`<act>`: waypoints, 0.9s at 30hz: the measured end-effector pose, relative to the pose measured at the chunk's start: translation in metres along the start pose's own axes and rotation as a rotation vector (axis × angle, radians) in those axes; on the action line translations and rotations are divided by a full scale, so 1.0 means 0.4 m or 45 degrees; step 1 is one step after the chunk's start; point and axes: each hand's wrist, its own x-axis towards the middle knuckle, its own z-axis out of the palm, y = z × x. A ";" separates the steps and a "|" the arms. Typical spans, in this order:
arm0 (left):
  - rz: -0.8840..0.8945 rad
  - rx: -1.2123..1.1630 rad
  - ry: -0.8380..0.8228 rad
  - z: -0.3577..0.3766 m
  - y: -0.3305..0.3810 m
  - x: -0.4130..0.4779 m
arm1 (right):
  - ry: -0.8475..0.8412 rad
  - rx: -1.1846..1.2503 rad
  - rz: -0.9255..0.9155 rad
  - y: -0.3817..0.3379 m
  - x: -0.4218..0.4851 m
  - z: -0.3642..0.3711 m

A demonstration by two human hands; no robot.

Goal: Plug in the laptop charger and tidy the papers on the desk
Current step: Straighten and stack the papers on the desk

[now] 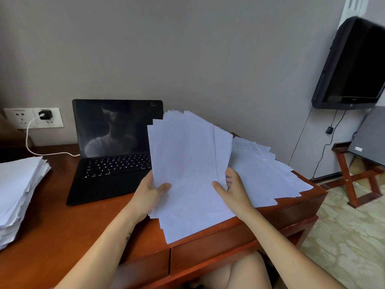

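Observation:
I hold a fanned bundle of white sheets (187, 155) upright above the desk. My left hand (149, 195) grips its left lower edge, thumb on the front. My right hand (232, 187) grips the right side, thumb in front and fingers behind. More loose papers (264, 170) lie spread over the desk's right end. A thick paper stack (18, 184) sits at the left. The black laptop (112, 149) stands open, screen dark. A black charger (44, 115) sits in the wall socket, and its white cable (41, 151) runs to the laptop's left side.
The red-brown wooden desk (62, 222) has drawers along its front edge. A black television (354, 65) hangs on the wall at the right, with cables below it. A wooden luggage stand (358, 176) is on the patterned carpet to the right.

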 end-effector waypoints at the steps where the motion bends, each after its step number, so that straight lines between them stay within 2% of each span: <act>1: 0.027 -0.026 0.025 0.002 0.007 -0.004 | -0.002 0.138 -0.021 -0.022 0.005 -0.002; 4: 0.132 -0.070 0.120 0.003 0.039 -0.015 | 0.035 0.415 -0.037 -0.104 0.033 -0.016; 9: 0.312 -0.089 0.318 -0.014 0.115 -0.014 | 0.259 0.456 -0.165 -0.241 0.064 -0.019; 13: 0.407 -0.008 0.411 -0.033 0.157 -0.003 | 0.363 0.420 -0.298 -0.285 0.047 0.008; 19: 0.329 0.057 0.589 -0.043 0.110 -0.003 | 0.332 0.427 -0.314 -0.268 -0.007 0.075; 24: 0.348 -0.009 0.639 -0.028 0.102 -0.013 | 0.193 0.465 -0.265 -0.281 -0.018 0.092; 27: 0.370 -0.063 0.665 -0.023 0.095 -0.019 | 0.188 0.461 -0.239 -0.282 -0.019 0.095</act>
